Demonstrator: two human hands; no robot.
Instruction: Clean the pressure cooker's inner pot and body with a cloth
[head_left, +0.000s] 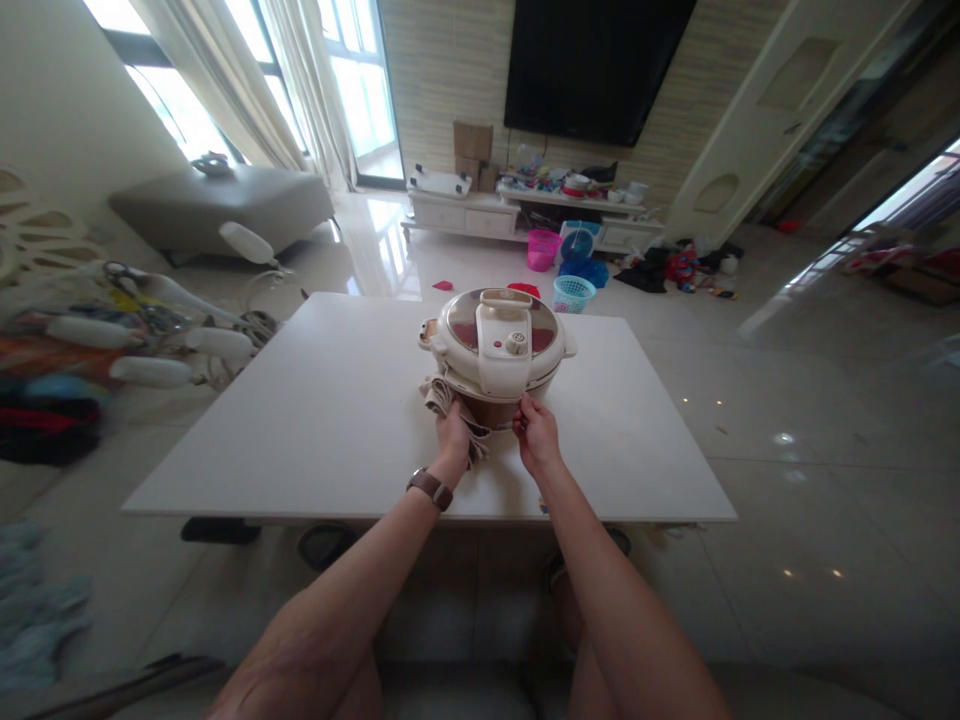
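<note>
A cream pressure cooker point(504, 345) with a shiny lid, a top handle and a knob stands upright on the white table point(360, 400). My left hand point(451, 436) is closed round a bunched beige cloth point(439, 395), which rests against the cooker's lower left side. At the front right of the cooker is my right hand point(536, 428), its fingers curled in and the fingertips at the rim below the lid. Whether those fingers pinch anything is hidden. A brown watch point(430, 488) sits on my left wrist.
Beyond the table stand a pink basket point(543, 250) and a light blue basket point(574, 293) on the floor. A cluttered white TV cabinet point(487, 218) lines the wall. White lamp-like fittings point(217, 343) lie left of the table. A grey bench point(225, 210) is by the window.
</note>
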